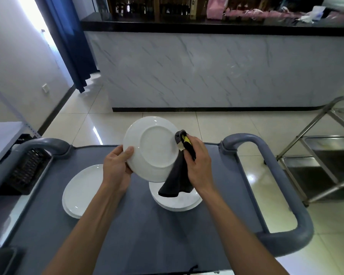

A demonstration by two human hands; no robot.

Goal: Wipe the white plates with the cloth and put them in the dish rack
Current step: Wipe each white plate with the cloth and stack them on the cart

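Plate in hand: a white plate (152,148) held up above the grey cart top (127,225), tilted so its underside and foot ring face the person.
Left hand: the left hand (117,165) grips the plate's left rim — thumb curled over the near face, the other fingers hidden behind the plate.
Right hand: the right hand (198,161) is closed around a dark cloth (179,175) at the plate's right rim; the fingers wrap the bunched top of the cloth, where a yellow patch and a pale tag show.
Cloth: its free end hangs down from the fist, draping over the plate's lower right edge and dangling just above the stack below.
Other plates: a stack of white plates (177,203) sits on the cart under the cloth; a second stack (79,191) lies to the left, partly hidden by the left forearm.
Dish rack: a dark rack (27,169) sits at the cart's left end, beside the grey handle — its contents cannot be made out.
Surroundings: a metal trolley (316,155) stands on the tiled floor to the right; a marble-fronted counter (207,70) runs across the back.
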